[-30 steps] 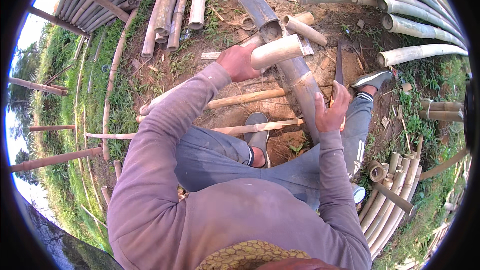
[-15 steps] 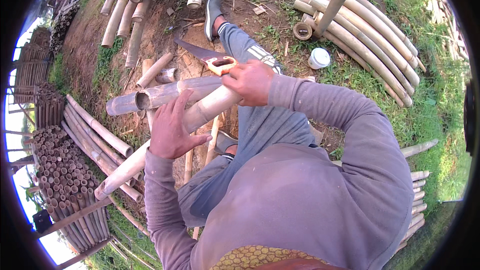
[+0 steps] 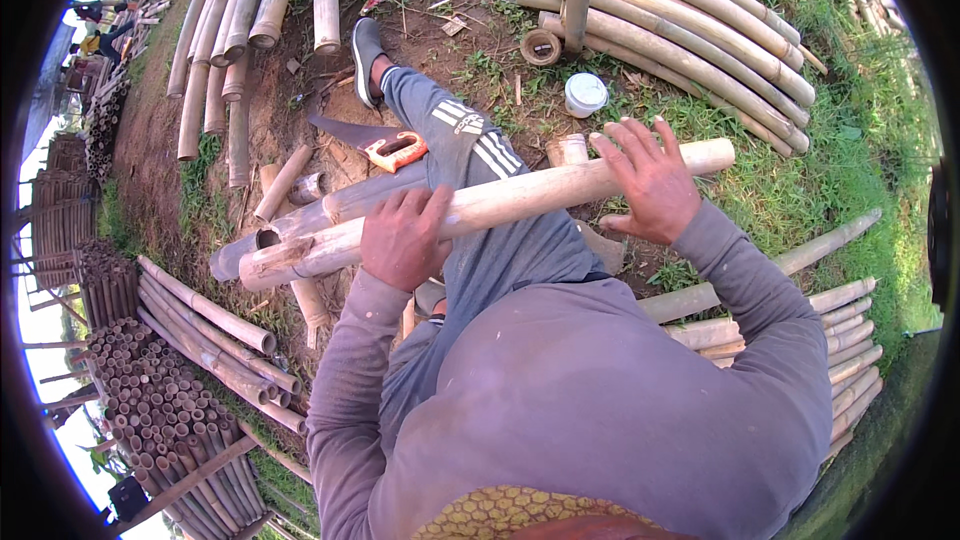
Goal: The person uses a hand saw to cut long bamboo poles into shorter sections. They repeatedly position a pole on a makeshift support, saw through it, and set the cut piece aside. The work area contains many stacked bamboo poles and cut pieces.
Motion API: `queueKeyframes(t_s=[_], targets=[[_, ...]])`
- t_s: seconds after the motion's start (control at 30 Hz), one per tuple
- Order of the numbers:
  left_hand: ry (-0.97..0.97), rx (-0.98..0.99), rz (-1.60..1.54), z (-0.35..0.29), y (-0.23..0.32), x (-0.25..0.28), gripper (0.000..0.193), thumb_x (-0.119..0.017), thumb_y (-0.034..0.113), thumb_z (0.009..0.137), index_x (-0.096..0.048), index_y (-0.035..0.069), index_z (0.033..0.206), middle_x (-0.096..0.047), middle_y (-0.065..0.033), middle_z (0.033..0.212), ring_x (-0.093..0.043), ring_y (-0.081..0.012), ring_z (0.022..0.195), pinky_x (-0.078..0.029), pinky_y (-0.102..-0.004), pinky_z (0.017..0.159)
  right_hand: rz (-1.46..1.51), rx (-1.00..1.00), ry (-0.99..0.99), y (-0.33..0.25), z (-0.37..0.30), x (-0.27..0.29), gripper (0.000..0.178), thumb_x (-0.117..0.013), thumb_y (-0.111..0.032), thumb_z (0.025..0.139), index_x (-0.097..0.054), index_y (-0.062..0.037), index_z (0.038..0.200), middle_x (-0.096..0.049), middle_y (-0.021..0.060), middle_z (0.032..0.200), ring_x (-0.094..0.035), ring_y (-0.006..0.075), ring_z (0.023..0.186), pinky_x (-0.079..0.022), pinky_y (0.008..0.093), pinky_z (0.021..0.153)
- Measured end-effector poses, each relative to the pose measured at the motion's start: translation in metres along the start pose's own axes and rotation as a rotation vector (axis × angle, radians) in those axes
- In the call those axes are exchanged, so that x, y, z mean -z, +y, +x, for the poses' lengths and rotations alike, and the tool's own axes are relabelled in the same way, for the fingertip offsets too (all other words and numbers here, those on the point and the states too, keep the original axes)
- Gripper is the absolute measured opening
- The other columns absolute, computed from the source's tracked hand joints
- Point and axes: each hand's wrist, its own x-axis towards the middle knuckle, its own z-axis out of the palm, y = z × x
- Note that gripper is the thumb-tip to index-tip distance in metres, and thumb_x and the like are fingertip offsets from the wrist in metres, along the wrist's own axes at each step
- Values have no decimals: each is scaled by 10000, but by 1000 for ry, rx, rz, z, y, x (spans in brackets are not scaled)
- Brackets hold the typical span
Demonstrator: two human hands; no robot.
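Bamboo pole (image 3: 520, 202) lies across the person's lap | left hand (image 3: 403, 238) wrapped over it | right hand (image 3: 648, 180) flat on it, fingers spread | handsaw (image 3: 372, 140) on the ground beside the leg

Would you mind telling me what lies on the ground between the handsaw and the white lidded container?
In the head view, the person's outstretched leg in grey striped trousers lies between the handsaw and the white container, with bare dirt and sparse grass around it.

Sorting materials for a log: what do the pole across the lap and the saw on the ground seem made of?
Pole: apparently bamboo, pale and dry, matte, with a rough cut end. Saw: dark, likely metal blade, dull; orange handle, probably plastic, though paint is possible.
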Motion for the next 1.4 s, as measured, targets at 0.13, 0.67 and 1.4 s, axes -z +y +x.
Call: queueKeyframes(t_s=[0.13, 0.67, 1.4], targets=[[53, -102, 7, 73, 56, -6, 705, -872, 224, 697, -643, 163, 1360, -708, -66, 1128, -696, -296, 1089, -526, -480, 995, 136, 54, 72, -25, 32, -29, 994, -946, -396, 723, -485, -93, 1549, -629, 140, 1362, -612, 334, 1312, -436, 558, 1147], [12, 862, 77, -221, -176, 54, 568, -851, 142, 854, -635, 68, 1374, -738, -174, 1212, -719, -364, 1117, -563, -473, 966, -421, -911, -98, 373, 87, 15, 661, -699, -77, 967, -471, -274, 1556, -618, 72, 1480, -523, 314, 1479, -354, 683, 1219], [-230, 1696, -437, -480, -120, -102, 512, -874, 334, 927, -709, 28, 1302, -780, -110, 1052, -727, -183, 918, -582, -339, 783, 291, -457, -72, 144, 134, -223, 972, -921, -382, 803, -423, -137, 1602, -436, 241, 1602, -462, 477, 1463, -443, 530, 1207]])
